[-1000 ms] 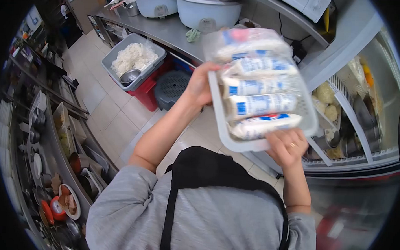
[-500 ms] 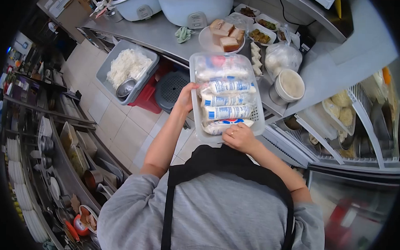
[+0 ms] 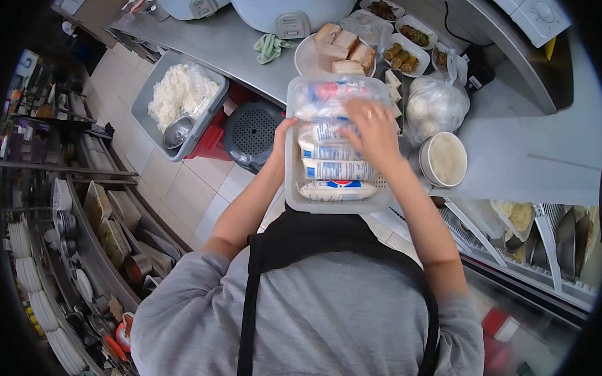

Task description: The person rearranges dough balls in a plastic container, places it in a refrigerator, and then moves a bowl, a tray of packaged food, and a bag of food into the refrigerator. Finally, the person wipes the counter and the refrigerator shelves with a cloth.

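A white plastic basket (image 3: 290,181) with a perforated bottom is held up in front of my chest. Inside it lies a row of white, tube-shaped plastic packs (image 3: 337,189) with blue and red print. My left hand (image 3: 283,139) grips the basket's left rim, fingers hidden beneath it and thumb at the edge. Over the packs in the upper half is my right hand (image 3: 377,132), its fingers smeared by motion. Whether these fingers touch or hold a pack cannot be made out. Blurred wrapped packs (image 3: 327,99) fill the far end.
On the steel counter (image 3: 252,77) stand rice cookers (image 3: 291,8), a plate of meat blocks (image 3: 304,59), a knotted plastic bag (image 3: 436,106) and a white tub (image 3: 424,159). A grey bin (image 3: 218,105) of white shreds and a dark stool (image 3: 253,133) are left. An open drawer-like fridge (image 3: 504,258) lies right.
My right hand has left the basket's near edge and moved forward over the packs, which are shifted slightly. My left hand keeps its hold on the rim. The view has turned a little.
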`<state>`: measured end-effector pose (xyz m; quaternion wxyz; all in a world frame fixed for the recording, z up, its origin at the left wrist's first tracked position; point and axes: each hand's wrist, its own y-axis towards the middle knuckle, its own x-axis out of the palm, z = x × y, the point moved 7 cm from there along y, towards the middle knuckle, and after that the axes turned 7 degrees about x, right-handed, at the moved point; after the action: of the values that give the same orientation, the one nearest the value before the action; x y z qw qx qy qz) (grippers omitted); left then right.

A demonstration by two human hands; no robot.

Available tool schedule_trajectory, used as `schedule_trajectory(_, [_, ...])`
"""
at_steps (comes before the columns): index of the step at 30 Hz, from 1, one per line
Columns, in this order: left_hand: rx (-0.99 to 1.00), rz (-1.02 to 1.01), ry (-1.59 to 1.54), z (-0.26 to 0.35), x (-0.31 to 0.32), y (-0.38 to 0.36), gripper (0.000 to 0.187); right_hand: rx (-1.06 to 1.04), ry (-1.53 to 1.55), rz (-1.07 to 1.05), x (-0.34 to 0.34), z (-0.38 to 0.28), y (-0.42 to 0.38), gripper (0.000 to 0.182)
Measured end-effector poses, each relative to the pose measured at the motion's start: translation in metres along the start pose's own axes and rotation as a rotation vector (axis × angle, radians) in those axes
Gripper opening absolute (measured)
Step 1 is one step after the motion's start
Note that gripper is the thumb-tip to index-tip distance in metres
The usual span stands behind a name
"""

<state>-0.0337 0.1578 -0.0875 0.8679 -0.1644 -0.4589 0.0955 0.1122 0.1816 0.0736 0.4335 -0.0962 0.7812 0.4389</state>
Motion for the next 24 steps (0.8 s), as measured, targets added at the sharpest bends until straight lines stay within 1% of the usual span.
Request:
schedule_trajectory(1, [0.016, -0.035, 0.009, 0.002, -0.003, 0.006, 0.057, 0.013, -0.035, 0.132, 0.002, 0.005, 0.016, 0.018])
schedule_trajectory(2, [0.03, -0.071, 0.019, 0.005, -0.005, 0.009, 0.058, 0.019, -0.038, 0.131, 0.014, 0.01, 0.022, 0.018])
schedule_trajectory(4, [0.022, -0.073, 0.046, 0.011, -0.006, 0.011, 0.058, -0.05, 0.001, 0.036, 0.041, 0.015, 0.028, 0.015])
schedule_trajectory(5, [0.019, -0.071, 0.069, 0.013, -0.007, 0.011, 0.059, -0.047, -0.005, 0.037, 0.046, 0.022, 0.035, 0.015])
schedule_trajectory(7, [-0.013, -0.073, 0.079, 0.016, -0.005, 0.008, 0.061, 0.195, -0.09, -0.015, 0.047, 0.048, 0.057, 0.016])
schedule_trajectory(8, [-0.04, -0.072, 0.092, 0.016, -0.005, 0.006, 0.062, 0.196, -0.094, -0.015, 0.047, 0.056, 0.067, 0.016])
schedule_trajectory(10, [-0.05, -0.09, 0.105, 0.018, -0.007, 0.007, 0.064, 0.409, 0.011, 0.012, 0.037, 0.083, 0.08, 0.014])
schedule_trajectory(11, [-0.061, -0.109, 0.12, 0.017, -0.006, 0.009, 0.066, 0.412, 0.005, 0.015, 0.028, 0.086, 0.083, 0.014])
schedule_trajectory(13, [-0.09, -0.14, 0.106, 0.02, 0.004, 0.003, 0.066, 0.594, 0.496, 0.096, 0.001, 0.099, 0.085, 0.01])
schedule_trajectory(14, [-0.113, -0.161, 0.091, 0.02, 0.007, 0.0, 0.065, 0.602, 0.488, 0.099, -0.009, 0.101, 0.083, 0.01])
schedule_trajectory(16, [-0.113, -0.167, 0.091, 0.018, 0.002, 0.004, 0.068, 0.642, 0.602, 0.045, -0.02, 0.1, 0.081, 0.013])
schedule_trajectory(17, [-0.106, -0.169, 0.093, 0.017, 0.0, 0.005, 0.07, 0.647, 0.6, 0.047, -0.026, 0.097, 0.08, 0.013])
schedule_trajectory(19, [-0.106, -0.182, 0.097, 0.019, 0.006, -0.002, 0.07, 0.65, 0.696, -0.011, -0.038, 0.083, 0.078, 0.014])
schedule_trajectory(20, [-0.134, -0.189, 0.069, 0.018, 0.008, -0.004, 0.069, 0.594, 0.679, -0.031, -0.046, 0.079, 0.077, 0.013])
schedule_trajectory(21, [-0.16, -0.196, 0.042, 0.016, 0.009, -0.005, 0.069, 0.599, 0.674, -0.029, -0.055, 0.074, 0.075, 0.013])
schedule_trajectory(23, [-0.157, -0.192, 0.031, 0.014, 0.005, 0.0, 0.067, 0.444, 0.748, -0.047, -0.078, 0.05, 0.073, 0.013])
schedule_trajectory(24, [-0.15, -0.182, 0.021, 0.014, 0.003, 0.001, 0.065, 0.446, 0.747, -0.046, -0.089, 0.044, 0.07, 0.013])
